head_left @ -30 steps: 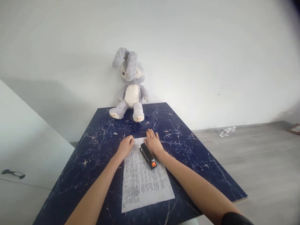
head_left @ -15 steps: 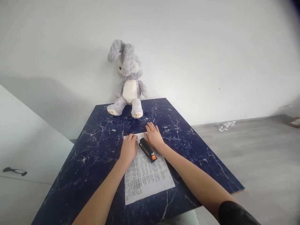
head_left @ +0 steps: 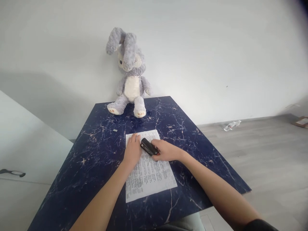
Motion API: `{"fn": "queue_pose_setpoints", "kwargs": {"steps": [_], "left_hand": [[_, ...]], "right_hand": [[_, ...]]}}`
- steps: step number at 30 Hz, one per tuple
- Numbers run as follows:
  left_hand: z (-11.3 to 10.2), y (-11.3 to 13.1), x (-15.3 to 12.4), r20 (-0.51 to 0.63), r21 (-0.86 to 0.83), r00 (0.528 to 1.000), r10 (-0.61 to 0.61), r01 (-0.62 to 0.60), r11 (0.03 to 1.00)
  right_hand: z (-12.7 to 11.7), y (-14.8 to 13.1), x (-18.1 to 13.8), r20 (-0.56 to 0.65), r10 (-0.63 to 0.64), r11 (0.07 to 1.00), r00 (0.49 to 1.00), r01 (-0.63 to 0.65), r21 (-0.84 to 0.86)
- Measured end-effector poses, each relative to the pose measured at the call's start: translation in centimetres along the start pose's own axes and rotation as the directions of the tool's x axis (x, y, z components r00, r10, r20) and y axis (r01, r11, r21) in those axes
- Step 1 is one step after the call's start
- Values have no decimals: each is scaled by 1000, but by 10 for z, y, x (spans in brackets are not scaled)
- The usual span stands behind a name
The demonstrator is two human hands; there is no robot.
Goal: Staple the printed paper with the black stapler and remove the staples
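A printed sheet of paper lies on the dark blue marbled table. My left hand rests flat on the sheet's upper left part, fingers stretched out. A black stapler with an orange mark sits on the paper just to the right of that hand. My right hand is closed around the stapler's near end.
A grey plush rabbit sits at the table's far edge against the white wall. A small staple-like bit lies on the table to the left. A white cabinet stands at left. A plastic bottle lies on the floor at right.
My right hand left the paper's top edge and closed on the stapler, which turned and shifted slightly left. My left hand slid onto the sheet and flattened. The view tilted downward.
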State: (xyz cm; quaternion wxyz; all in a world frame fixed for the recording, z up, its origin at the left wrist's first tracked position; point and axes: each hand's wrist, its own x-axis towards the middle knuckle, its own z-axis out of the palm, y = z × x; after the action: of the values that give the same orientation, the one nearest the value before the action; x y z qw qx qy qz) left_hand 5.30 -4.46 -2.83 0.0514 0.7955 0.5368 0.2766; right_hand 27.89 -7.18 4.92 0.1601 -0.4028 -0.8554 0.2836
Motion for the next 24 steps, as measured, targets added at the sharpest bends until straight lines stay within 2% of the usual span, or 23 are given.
{"fn": "queue_pose_setpoints", "kwargs": {"steps": [4, 6, 8, 11, 14, 16, 18, 20, 24], "left_hand": [[-3, -5, 9, 3, -143, 1000, 9, -9, 990], [-6, -7, 12, -34, -279, 999, -27, 16, 960], [-11, -9, 15, -110, -442, 984, -138, 76, 894], [-17, -13, 20, -199, -728, 913, -356, 106, 677], [-18, -17, 25, -120, -927, 867, -483, 76, 367], [-16, -17, 27, -52, -961, 859, -510, 96, 258], [-13, -16, 28, -29, -957, 853, -521, 126, 260], [-11, -15, 27, -31, -943, 850, -526, 149, 297], [-9, -15, 27, -45, -926, 848, -529, 164, 341]], "right_hand": [[4, 12, 4, -132, 4, 999, 991, -11, -50], [-1, 20, 5, -128, -26, 1000, 991, 25, -9], [-9, 29, 5, -68, -64, 993, 996, 70, 98], [-22, 43, 1, 95, -110, 935, 989, 71, 347], [-26, 53, -1, 197, -123, 836, 973, -5, 549], [-24, 56, -1, 224, -89, 770, 971, -76, 634], [-19, 57, 0, 237, -30, 724, 971, -142, 675], [-16, 57, 1, 236, 27, 719, 971, -183, 670], [-18, 54, -1, 205, 23, 792, 978, -143, 593]]}}
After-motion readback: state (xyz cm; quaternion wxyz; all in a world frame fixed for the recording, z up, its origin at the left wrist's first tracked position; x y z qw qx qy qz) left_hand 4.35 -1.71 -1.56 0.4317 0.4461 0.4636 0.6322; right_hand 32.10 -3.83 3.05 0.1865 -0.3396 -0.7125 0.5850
